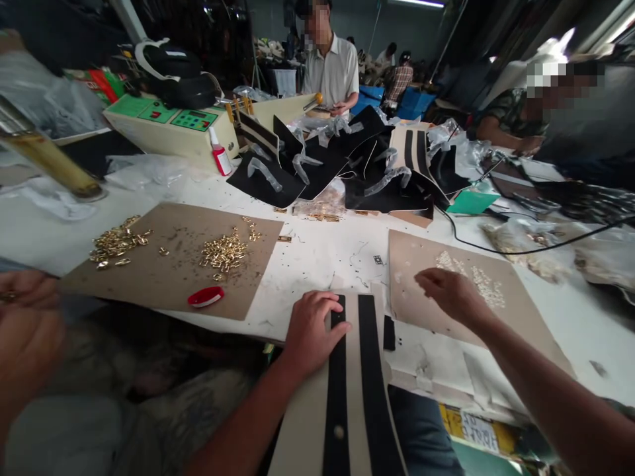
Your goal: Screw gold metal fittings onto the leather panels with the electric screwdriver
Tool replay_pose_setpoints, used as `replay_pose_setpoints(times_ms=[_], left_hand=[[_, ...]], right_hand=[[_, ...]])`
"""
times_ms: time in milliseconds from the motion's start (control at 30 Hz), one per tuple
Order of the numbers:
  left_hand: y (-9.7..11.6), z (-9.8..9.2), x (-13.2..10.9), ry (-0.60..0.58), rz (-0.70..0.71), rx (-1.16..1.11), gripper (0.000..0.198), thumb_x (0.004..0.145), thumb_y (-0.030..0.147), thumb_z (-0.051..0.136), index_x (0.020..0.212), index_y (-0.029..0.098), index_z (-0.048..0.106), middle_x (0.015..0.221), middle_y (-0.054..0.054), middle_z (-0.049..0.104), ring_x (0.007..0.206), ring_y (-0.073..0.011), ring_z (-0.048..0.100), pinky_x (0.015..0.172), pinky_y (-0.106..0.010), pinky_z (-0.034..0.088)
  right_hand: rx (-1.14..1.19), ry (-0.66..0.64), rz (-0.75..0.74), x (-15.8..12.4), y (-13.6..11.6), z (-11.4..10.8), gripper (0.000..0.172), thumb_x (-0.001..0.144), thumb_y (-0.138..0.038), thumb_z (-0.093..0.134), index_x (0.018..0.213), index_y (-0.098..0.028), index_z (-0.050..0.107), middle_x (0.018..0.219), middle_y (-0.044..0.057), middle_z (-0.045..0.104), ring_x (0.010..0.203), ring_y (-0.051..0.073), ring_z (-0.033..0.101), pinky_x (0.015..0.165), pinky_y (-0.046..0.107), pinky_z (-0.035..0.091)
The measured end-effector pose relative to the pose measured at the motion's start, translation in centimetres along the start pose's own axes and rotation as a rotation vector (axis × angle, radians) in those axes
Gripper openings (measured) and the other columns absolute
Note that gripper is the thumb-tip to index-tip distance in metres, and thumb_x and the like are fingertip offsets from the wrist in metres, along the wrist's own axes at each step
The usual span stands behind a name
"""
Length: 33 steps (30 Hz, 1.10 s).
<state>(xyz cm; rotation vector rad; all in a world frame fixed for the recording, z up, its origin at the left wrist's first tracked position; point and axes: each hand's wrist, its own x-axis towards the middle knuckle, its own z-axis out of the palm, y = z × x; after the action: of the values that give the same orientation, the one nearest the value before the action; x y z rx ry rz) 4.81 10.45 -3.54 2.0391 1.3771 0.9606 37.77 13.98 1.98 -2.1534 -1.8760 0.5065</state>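
A long cream panel with two black stripes (pixel 352 390) runs from the table's front edge down towards my lap. My left hand (pixel 316 327) holds its upper left part, fingers bent and thumb resting on the left stripe. A small round metallic spot (pixel 339 432) shows lower on that stripe. My right hand (pixel 448 291) is above the right cardboard sheet (pixel 516 330), its fingers drawn together. Whatever they may hold is too small to see. Beside that hand lie scattered small whitish pieces (pixel 489 285).
Gold metal clasps (pixel 224 253) lie heaped on the left cardboard sheet (pixel 173 231), near a red band (pixel 206 297). Another person's hands (pixel 30 314) are at far left. Black panels (pixel 317 168), a red-white bottle (pixel 220 153) and a green-topped machine (pixel 169 125) stand behind. A black cable (pixel 496 252) crosses right.
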Motion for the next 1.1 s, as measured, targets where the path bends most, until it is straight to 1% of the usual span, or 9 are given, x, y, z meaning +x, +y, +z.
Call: replay_pose_setpoints(times_ms=[33, 100, 167, 267, 433, 633, 833, 1000, 1100], left_hand=[[0.0, 0.0, 0.0, 0.001, 0.003, 0.001, 0.032, 0.075, 0.017, 0.091, 0.096, 0.025, 0.069, 0.12, -0.002, 0.075, 0.12, -0.0291, 0.065, 0.104, -0.05, 0.046], [0.0, 0.0, -0.1, 0.001, 0.009, 0.002, 0.032, 0.075, 0.018, 0.091, 0.098, 0.025, 0.068, 0.12, -0.002, 0.075, 0.12, -0.0292, 0.064, 0.104, -0.05, 0.046], [-0.1, 0.0, -0.1, -0.001, 0.02, 0.002, 0.034, 0.075, 0.018, 0.091, 0.099, 0.025, 0.068, 0.12, -0.003, 0.075, 0.119, -0.0291, 0.065, 0.103, -0.05, 0.047], [-0.1, 0.0, -0.1, 0.002, 0.026, 0.005, 0.036, 0.074, 0.019, 0.092, 0.1, 0.024, 0.068, 0.12, -0.004, 0.075, 0.118, -0.0296, 0.065, 0.102, -0.05, 0.048], [-0.2, 0.2, 0.0, 0.007, 0.023, 0.014, 0.035, 0.074, 0.018, 0.092, 0.1, 0.024, 0.069, 0.119, -0.004, 0.075, 0.119, -0.0304, 0.065, 0.103, -0.05, 0.049], [0.0, 0.1, 0.2, 0.0, 0.016, 0.01, 0.036, 0.073, 0.021, 0.093, 0.1, 0.025, 0.069, 0.119, -0.004, 0.076, 0.119, -0.0312, 0.066, 0.102, -0.051, 0.05], [0.0, 0.0, 0.3, -0.01, 0.035, 0.041, 0.034, 0.075, 0.022, 0.093, 0.101, 0.025, 0.071, 0.118, -0.005, 0.075, 0.118, -0.0311, 0.065, 0.102, -0.051, 0.051], [-0.1, 0.0, 0.2, -0.003, 0.076, 0.05, 0.031, 0.078, 0.021, 0.09, 0.102, 0.025, 0.07, 0.12, -0.005, 0.075, 0.119, -0.0301, 0.065, 0.104, -0.05, 0.05], [0.0, 0.0, 0.2, -0.006, 0.08, 0.04, 0.03, 0.08, 0.02, 0.089, 0.102, 0.025, 0.07, 0.12, -0.005, 0.075, 0.119, -0.0292, 0.065, 0.104, -0.05, 0.05]], right_hand=[[0.163, -0.062, -0.107, -1.1, -2.1, 0.7, 0.034, 0.101, -0.049, 0.054, 0.1, -0.022, 0.075, 0.087, 0.004, 0.076, 0.076, 0.022, 0.068, 0.07, 0.031, 0.047], [0.336, -0.212, -0.286, -2.9, -6.1, 2.5, 0.034, 0.102, -0.051, 0.054, 0.097, -0.023, 0.073, 0.088, 0.003, 0.074, 0.078, 0.02, 0.066, 0.072, 0.03, 0.047], [0.383, -0.266, -0.388, -3.9, -9.2, 4.3, 0.029, 0.103, -0.044, 0.054, 0.094, -0.023, 0.072, 0.091, 0.002, 0.073, 0.083, 0.019, 0.065, 0.077, 0.031, 0.047], [0.322, -0.27, -0.446, -4.1, -11.2, 6.5, 0.022, 0.102, -0.034, 0.055, 0.093, -0.023, 0.072, 0.095, 0.002, 0.072, 0.089, 0.019, 0.065, 0.081, 0.031, 0.045], [0.211, -0.234, -0.384, -3.6, -11.5, 7.8, 0.016, 0.098, -0.029, 0.06, 0.089, -0.024, 0.073, 0.095, 0.001, 0.073, 0.087, 0.018, 0.065, 0.078, 0.03, 0.043], [0.105, -0.265, -0.209, -3.1, -12.8, 6.9, 0.012, 0.09, -0.031, 0.067, 0.083, -0.024, 0.074, 0.076, -0.002, 0.071, 0.068, 0.015, 0.058, 0.063, 0.028, 0.035], [0.026, -0.282, -0.217, -2.8, -13.4, 6.5, 0.015, 0.09, -0.031, 0.067, 0.08, -0.025, 0.076, 0.076, 0.001, 0.072, 0.073, 0.018, 0.061, 0.063, 0.03, 0.03], [0.095, -0.216, -0.199, -3.4, -13.2, 6.5, 0.013, 0.092, -0.029, 0.067, 0.089, -0.025, 0.079, 0.085, 0.002, 0.077, 0.081, 0.02, 0.068, 0.068, 0.03, 0.04], [0.374, -0.067, -0.239, -6.7, -12.1, 5.4, 0.021, 0.1, -0.03, 0.059, 0.108, -0.026, 0.078, 0.101, 0.003, 0.079, 0.088, 0.019, 0.071, 0.076, 0.029, 0.05]])
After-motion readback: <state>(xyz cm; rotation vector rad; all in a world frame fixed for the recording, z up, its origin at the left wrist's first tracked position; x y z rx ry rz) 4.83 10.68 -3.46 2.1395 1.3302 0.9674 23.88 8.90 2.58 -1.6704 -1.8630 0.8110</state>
